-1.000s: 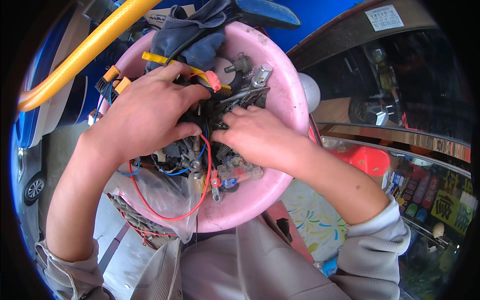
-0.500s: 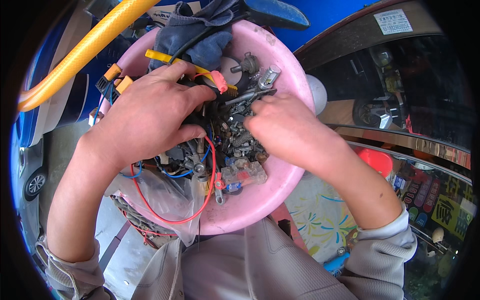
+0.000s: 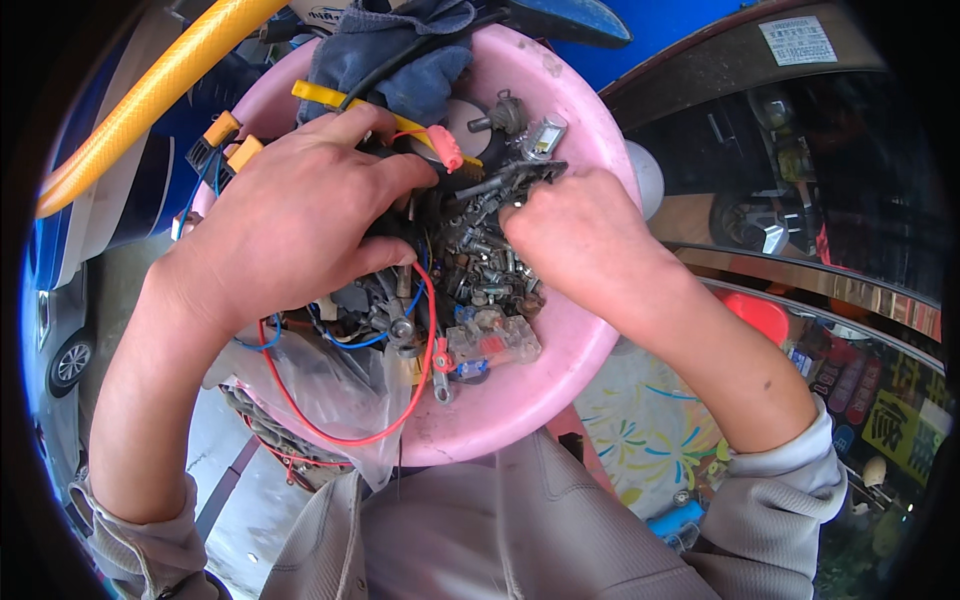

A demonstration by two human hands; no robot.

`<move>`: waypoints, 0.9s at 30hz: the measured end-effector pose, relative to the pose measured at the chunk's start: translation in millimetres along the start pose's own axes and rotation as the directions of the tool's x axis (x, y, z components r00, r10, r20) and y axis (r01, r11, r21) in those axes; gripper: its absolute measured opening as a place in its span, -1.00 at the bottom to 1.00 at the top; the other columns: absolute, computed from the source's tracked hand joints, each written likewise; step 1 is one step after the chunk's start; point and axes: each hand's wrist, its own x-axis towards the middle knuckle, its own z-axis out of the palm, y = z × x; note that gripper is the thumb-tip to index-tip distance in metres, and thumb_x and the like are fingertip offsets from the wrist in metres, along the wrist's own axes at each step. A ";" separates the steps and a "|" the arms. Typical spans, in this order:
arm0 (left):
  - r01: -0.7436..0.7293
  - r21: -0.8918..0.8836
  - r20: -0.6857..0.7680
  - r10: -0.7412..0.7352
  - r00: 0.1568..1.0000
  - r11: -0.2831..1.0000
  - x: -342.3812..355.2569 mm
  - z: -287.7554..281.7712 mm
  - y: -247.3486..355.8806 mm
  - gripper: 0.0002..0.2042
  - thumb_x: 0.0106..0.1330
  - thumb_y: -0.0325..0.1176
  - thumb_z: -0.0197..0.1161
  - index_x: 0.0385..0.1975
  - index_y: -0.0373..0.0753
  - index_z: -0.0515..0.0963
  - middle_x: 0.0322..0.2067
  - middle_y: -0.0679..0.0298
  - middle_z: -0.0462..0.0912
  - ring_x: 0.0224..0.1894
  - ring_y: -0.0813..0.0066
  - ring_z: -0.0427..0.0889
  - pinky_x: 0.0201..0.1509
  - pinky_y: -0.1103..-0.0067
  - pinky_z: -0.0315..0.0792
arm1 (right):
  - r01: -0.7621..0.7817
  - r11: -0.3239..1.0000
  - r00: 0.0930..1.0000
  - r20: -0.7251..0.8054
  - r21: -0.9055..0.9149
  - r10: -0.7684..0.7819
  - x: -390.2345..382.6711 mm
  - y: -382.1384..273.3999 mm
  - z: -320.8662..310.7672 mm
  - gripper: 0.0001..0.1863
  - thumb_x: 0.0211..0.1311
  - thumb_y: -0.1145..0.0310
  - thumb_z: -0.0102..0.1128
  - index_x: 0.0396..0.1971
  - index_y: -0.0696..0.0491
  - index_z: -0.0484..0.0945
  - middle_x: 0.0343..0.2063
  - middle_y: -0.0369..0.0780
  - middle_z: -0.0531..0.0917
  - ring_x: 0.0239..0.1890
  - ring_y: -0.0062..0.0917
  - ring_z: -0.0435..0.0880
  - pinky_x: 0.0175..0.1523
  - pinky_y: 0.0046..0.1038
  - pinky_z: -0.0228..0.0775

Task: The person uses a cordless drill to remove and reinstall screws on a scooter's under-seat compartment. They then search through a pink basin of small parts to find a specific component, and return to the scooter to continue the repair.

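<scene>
A pink plastic basin (image 3: 560, 385) holds a jumble of small metal bolts and fittings (image 3: 490, 265), wires and dark parts. My left hand (image 3: 290, 215) reaches over its left half, fingers curled and thumb apart, around dark parts I cannot make out. My right hand (image 3: 580, 225) is closed at the right inner side; its fingertips are hidden. A dark strip-like piece (image 3: 515, 182) runs up to its knuckles. Between the hands lies a yellow-handled brush (image 3: 320, 94) with a pink-red piece (image 3: 444, 148) over it. A red wire (image 3: 345, 440) loops below my left hand.
A blue-grey cloth (image 3: 385, 60) hangs over the far rim. A thick yellow hose (image 3: 165, 95) crosses at upper left. Clear plastic connectors (image 3: 492, 340) and a plastic bag (image 3: 350, 375) lie near the front. A glass display case (image 3: 790, 190) stands on the right.
My right hand has shifted slightly up and right, and the dark strip has moved with it. More small bolts show beneath. My left hand stays nearly in place.
</scene>
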 end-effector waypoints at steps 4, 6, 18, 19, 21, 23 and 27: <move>-0.010 0.004 -0.011 0.010 1.000 1.000 0.4 -0.4 1.5 -0.45 0.09 -0.29 0.59 0.15 -0.17 0.66 0.21 0.08 0.55 0.26 0.06 0.56 0.36 0.30 0.44 | 0.052 0.988 0.932 -0.348 -0.143 -0.099 2.8 12.2 17.8 -0.90 0.00 0.34 0.32 -0.57 -0.07 0.80 -0.53 -0.30 0.75 -0.17 -0.43 0.76 -0.18 -0.41 0.55; -0.010 0.005 -0.012 0.010 1.000 1.000 1.0 -1.1 1.7 -0.45 0.09 -0.29 0.59 0.15 -0.15 0.66 0.22 0.09 0.54 0.26 0.06 0.56 0.36 0.30 0.44 | 0.136 0.985 0.918 -0.362 -0.102 -0.164 2.5 17.4 20.6 -0.91 -0.04 0.34 0.33 -0.58 -0.07 0.79 -0.53 -0.30 0.73 -0.13 -0.44 0.71 -0.13 -0.44 0.51; 0.013 0.018 0.013 -0.013 1.000 1.000 -0.5 -1.8 3.3 -0.44 0.10 -0.29 0.59 0.17 -0.13 0.65 0.24 0.08 0.52 0.27 0.07 0.55 0.37 0.30 0.43 | 0.185 0.963 0.932 -0.345 0.197 -0.109 -9.2 -7.8 0.0 -0.90 0.04 0.40 0.30 -0.51 0.06 0.76 -0.37 -0.18 0.77 -0.12 -0.33 0.76 -0.07 -0.30 0.66; 0.010 0.021 0.010 -0.011 1.000 1.000 0.0 -0.9 3.5 -0.44 0.10 -0.29 0.59 0.17 -0.13 0.65 0.24 0.08 0.51 0.27 0.07 0.55 0.38 0.30 0.43 | 0.252 0.944 0.926 -0.337 0.215 -0.170 -6.9 -10.1 2.3 -0.89 0.05 0.42 0.29 -0.48 0.07 0.78 -0.38 -0.14 0.79 -0.19 -0.28 0.81 -0.13 -0.27 0.69; 0.008 0.022 0.014 -0.008 1.000 1.000 0.8 -2.1 5.5 -0.44 0.10 -0.29 0.59 0.18 -0.14 0.64 0.23 0.08 0.54 0.28 0.07 0.54 0.39 0.30 0.42 | 0.224 0.924 0.973 -0.121 0.309 -0.195 0.4 -16.0 1.2 -0.88 0.06 0.44 0.29 -0.46 0.07 0.79 -0.39 -0.11 0.80 -0.22 -0.25 0.83 -0.17 -0.23 0.70; 0.009 0.014 0.017 -0.010 1.000 1.000 1.9 -3.7 7.5 -0.43 0.11 -0.30 0.59 0.18 -0.14 0.64 0.18 0.11 0.58 0.31 0.07 0.52 0.41 0.29 0.41 | 0.204 0.899 0.970 0.045 0.388 -0.240 8.6 -20.0 4.1 -0.85 0.12 0.45 0.25 -0.43 0.08 0.80 -0.39 -0.07 0.81 -0.28 -0.19 0.85 -0.21 -0.15 0.70; 0.025 -0.008 0.049 -0.025 0.998 1.000 3.8 -4.2 4.8 -0.43 0.11 -0.31 0.58 0.19 -0.14 0.64 0.04 0.21 0.72 0.37 0.11 0.46 0.45 0.27 0.35 | 0.190 0.882 0.974 0.031 0.431 -0.225 17.4 -24.7 31.7 -0.86 0.13 0.45 0.26 -0.39 0.09 0.79 -0.36 -0.08 0.80 -0.22 -0.18 0.84 -0.17 -0.14 0.69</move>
